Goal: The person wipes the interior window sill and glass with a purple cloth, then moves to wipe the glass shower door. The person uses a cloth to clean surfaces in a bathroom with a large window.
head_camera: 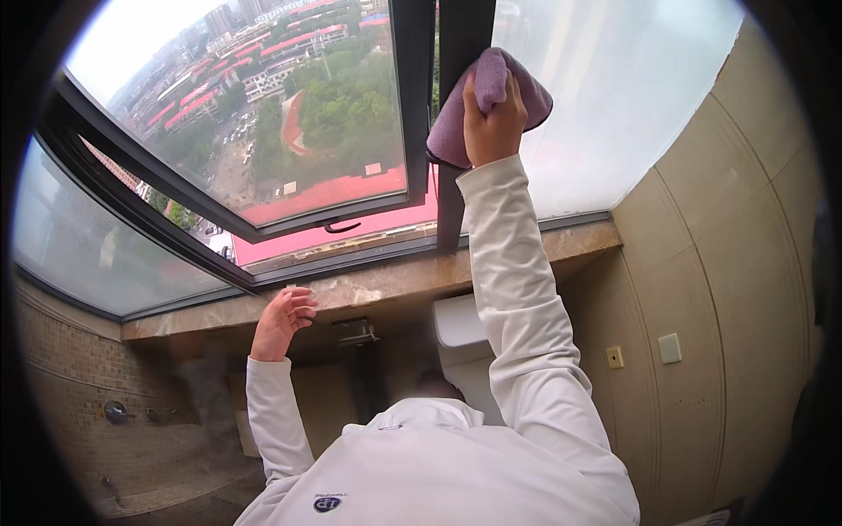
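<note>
My right hand point(495, 128) is raised and grips a folded purple cloth point(454, 128) with dark edging. The cloth lies against the dark window mullion point(450, 223) and reaches over the edge of the fixed frosted pane point(592, 118) on the right. My left hand point(284, 323) is held with its fingers apart and slightly curled near the front edge of the stone sill point(368, 289), holding nothing; whether it touches the sill I cannot tell. Between and above my hands, a dark-framed window sash point(322, 118) stands open, with a curved handle point(342, 228) at its bottom.
A white toilet tank point(458, 322) stands below the sill. Tiled wall point(730, 217) with a switch plate point(669, 348) and a small socket point(614, 358) is at right. At lower left a shower valve point(116, 412) sits on mosaic tile. Outside the open sash lies a steep drop.
</note>
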`<state>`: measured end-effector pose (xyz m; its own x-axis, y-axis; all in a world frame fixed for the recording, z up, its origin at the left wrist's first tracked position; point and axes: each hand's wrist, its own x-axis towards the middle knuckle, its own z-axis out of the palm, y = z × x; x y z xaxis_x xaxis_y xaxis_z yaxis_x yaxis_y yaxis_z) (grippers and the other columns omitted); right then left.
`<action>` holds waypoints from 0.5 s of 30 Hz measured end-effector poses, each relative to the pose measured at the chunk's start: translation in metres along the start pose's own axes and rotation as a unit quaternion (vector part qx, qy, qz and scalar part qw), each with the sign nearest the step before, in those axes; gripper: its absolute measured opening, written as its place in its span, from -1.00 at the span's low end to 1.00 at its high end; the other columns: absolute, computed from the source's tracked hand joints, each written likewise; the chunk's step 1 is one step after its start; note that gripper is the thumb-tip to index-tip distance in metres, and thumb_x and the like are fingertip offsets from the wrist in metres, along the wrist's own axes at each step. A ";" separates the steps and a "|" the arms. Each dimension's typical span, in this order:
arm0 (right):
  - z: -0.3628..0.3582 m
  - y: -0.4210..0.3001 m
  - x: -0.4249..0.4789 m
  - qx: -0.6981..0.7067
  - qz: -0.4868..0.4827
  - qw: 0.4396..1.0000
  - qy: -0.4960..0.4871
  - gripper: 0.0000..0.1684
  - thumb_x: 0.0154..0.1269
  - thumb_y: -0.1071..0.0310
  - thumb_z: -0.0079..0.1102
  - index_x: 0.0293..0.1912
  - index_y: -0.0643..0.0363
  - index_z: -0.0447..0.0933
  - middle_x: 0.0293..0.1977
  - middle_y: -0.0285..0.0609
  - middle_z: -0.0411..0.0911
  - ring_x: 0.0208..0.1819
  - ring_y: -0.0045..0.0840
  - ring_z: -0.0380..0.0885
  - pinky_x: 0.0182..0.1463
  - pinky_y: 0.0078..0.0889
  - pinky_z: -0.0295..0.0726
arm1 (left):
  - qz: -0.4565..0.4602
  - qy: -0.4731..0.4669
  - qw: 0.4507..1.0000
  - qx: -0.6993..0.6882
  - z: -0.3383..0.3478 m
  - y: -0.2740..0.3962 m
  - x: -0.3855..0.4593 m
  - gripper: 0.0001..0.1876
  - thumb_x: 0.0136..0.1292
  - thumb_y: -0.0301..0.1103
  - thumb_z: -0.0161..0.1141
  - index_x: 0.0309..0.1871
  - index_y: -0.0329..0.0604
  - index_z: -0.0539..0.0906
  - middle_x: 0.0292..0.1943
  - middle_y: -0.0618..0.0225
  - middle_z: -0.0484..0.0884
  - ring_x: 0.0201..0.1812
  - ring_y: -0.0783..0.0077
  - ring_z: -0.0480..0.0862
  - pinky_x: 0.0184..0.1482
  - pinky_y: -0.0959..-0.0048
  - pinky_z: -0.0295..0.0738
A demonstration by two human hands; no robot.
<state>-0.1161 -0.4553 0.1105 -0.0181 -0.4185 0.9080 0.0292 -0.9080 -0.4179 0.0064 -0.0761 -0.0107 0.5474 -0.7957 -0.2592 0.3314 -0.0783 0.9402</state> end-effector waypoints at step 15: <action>-0.026 0.101 -0.298 -0.085 0.292 0.924 -0.233 -0.53 0.20 0.31 0.12 0.04 0.36 0.31 -0.07 0.27 0.34 -0.02 0.16 0.38 0.02 -0.05 0.46 | 0.037 0.025 0.995 -0.087 0.015 0.000 0.040 -0.62 0.42 -0.09 -0.10 0.04 -0.20 0.50 -0.17 0.30 0.60 -0.18 0.48 0.59 -0.12 0.47 0.50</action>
<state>-0.1333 -0.4222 -0.2033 0.3846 -0.8201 0.4237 -0.2606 -0.5367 -0.8025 0.0167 -0.1165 -0.0180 0.6118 -0.7640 -0.2050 0.4146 0.0891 0.9056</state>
